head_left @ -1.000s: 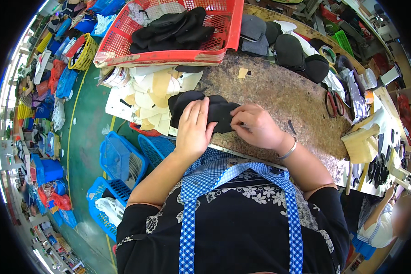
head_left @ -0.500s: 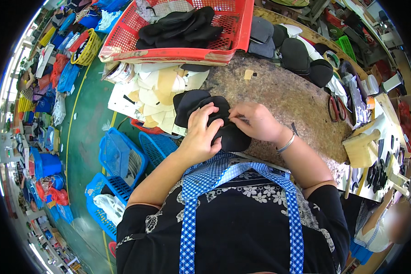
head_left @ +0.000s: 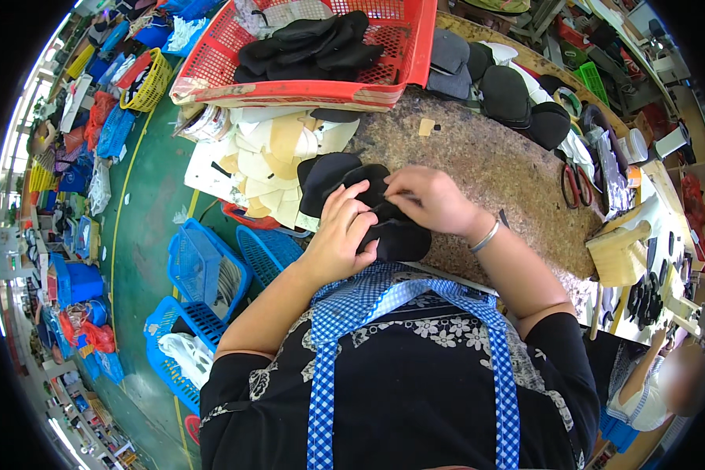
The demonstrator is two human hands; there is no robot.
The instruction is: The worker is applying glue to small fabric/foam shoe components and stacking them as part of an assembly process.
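Note:
Several flat, rounded black pieces, like fabric or padded cut-outs, overlap at the near edge of the worktable. My left hand rests over them with bent fingers, gripping a black piece with thumb and fingertips. My right hand, a metal bangle on its wrist, is closed in a pinch at the upper right edge of the pieces. What its fingertips hold is too small to make out. Parts of the pieces are hidden beneath my left hand.
A red basket holding black pieces stands at the far side. Cream cut-outs lie left of my hands on the brown worktable. Red-handled scissors lie right. Blue baskets stand lower left. Another person sits lower right.
My right hand has shifted slightly left and up, its pinched fingertips closer to the black pieces' upper edge. My left hand's fingers have drawn a little closer together.

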